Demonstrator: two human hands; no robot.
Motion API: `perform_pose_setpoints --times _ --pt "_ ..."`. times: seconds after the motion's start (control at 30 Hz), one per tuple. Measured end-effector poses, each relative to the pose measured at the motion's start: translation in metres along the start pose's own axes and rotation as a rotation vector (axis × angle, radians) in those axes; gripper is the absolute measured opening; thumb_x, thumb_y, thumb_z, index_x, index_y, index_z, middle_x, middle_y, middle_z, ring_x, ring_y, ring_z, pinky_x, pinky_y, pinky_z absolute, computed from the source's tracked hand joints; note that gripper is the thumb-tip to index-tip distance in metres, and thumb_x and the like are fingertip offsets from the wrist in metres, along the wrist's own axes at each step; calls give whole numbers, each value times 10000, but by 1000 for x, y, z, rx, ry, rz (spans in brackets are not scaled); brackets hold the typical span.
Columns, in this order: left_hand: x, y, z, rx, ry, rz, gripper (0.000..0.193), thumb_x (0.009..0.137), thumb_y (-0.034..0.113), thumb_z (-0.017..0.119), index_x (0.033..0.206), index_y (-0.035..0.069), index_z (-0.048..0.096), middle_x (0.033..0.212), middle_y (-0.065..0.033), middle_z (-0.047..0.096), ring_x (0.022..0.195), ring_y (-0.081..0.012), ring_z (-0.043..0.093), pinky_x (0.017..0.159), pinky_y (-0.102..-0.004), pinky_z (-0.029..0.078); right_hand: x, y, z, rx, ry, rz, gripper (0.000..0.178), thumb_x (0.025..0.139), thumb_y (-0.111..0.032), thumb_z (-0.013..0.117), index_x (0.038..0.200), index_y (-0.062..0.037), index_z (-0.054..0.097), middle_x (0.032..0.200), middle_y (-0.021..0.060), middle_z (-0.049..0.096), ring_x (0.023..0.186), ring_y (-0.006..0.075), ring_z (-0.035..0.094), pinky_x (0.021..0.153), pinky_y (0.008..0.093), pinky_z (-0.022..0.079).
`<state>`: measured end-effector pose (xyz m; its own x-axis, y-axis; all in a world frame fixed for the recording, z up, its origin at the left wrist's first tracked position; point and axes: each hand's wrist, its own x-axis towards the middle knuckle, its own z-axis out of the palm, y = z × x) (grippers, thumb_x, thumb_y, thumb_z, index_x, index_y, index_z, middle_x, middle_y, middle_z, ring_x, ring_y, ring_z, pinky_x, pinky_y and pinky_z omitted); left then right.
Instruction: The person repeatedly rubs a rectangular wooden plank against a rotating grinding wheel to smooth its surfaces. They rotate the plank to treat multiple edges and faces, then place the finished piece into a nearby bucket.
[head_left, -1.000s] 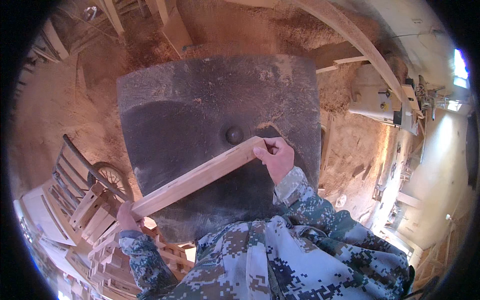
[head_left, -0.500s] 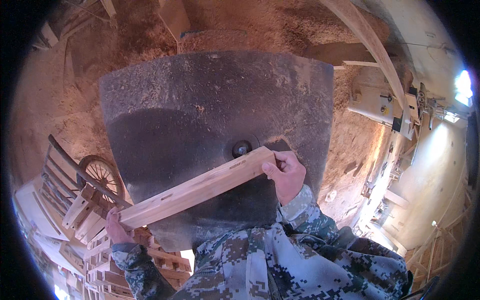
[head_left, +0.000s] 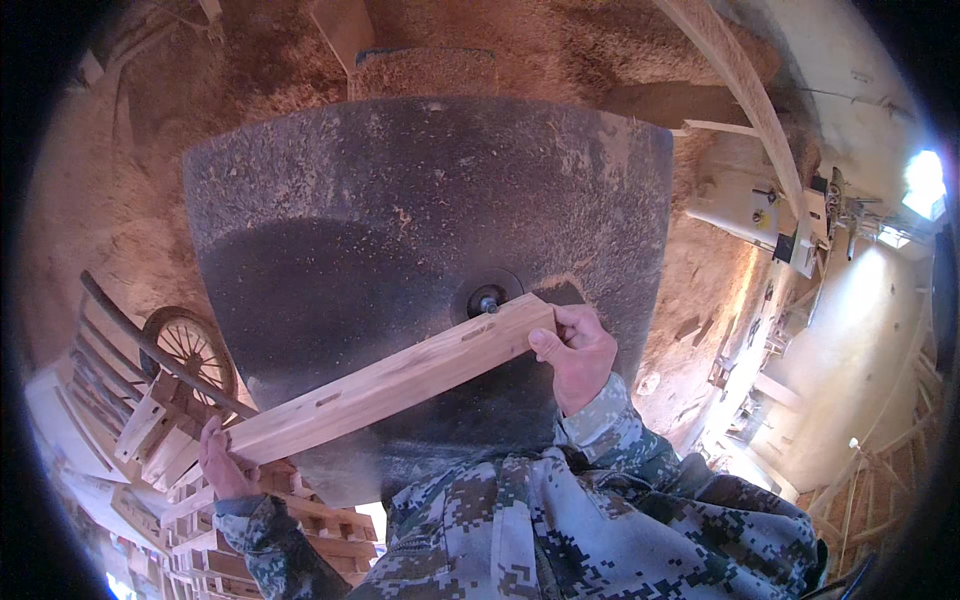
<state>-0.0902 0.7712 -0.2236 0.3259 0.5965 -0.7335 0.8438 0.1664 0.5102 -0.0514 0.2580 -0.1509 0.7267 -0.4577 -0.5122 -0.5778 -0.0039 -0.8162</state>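
Note:
A long squared wooden bar (head_left: 395, 378) with slots cut in it slants across a dark machine table (head_left: 320, 270), its right end higher in the view. My right hand (head_left: 583, 365) grips that end, thumb on the near face and fingers over the top. At the lower left end, my left hand (head_left: 226, 463) holds the bar; part of its grip is hidden. A round spindle (head_left: 488, 303) rises from the table just beyond the bar's far edge, close to the right end. Whether the wood touches the spindle I cannot tell.
Stacked wooden pieces (head_left: 215, 540) stand at lower left, beside a cart with a spoked wheel (head_left: 190, 350). Sawdust covers the floor (head_left: 150, 230) and speckles the table's far part. A curved beam (head_left: 740, 80) crosses the upper right, near another machine (head_left: 745, 215).
The bar has turned slightly about its length, so its slots show differently. My left hand has shifted a little left with its end; the right hand keeps its grip.

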Motion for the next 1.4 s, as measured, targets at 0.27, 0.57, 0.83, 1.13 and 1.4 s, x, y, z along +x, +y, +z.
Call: perform_pose_setpoints --times 0.27,0.57,0.83,1.13,1.4 --pt "18 -41 -45 12 -46 -10 449 1042 347 561 1453 189 648 1055 -61 719 609 -124 558 469 -279 419 -8 1 16 -154 -19 -59 329 870 -20 863 1159 74 740 1125 110 645 971 154 675 836 297 585" --pt "6 -76 -110 10 -17 45 498 1062 442 546 1485 195 637 1181 -85 656 639 -141 547 463 -279 413 -39 24 47 -187 -178 -176 357 855 -37 869 1177 51 742 1081 76 668 934 142 683 823 289 586" --pt "-28 -102 -138 106 -167 398 544 1047 363 589 1502 65 585 1466 -98 589 1106 -277 665 835 -469 601 -81 51 37 302 -294 431 440 953 -100 786 1322 59 608 1147 135 698 958 211 728 767 335 633" --pt "-67 -124 -161 -283 -579 636 792 938 320 835 1570 18 465 1418 -152 618 1211 -273 667 889 -382 613 -102 50 75 681 -366 391 312 1012 -172 729 1277 -41 628 1189 124 705 1132 272 687 1036 464 566" --pt "-95 -177 -132 -621 -469 679 807 975 256 790 1612 -29 385 1479 -204 571 1330 -349 602 1170 -519 482 -145 6 1 730 -735 134 496 924 13 787 1368 -40 574 1283 111 684 1254 256 642 1131 413 503"
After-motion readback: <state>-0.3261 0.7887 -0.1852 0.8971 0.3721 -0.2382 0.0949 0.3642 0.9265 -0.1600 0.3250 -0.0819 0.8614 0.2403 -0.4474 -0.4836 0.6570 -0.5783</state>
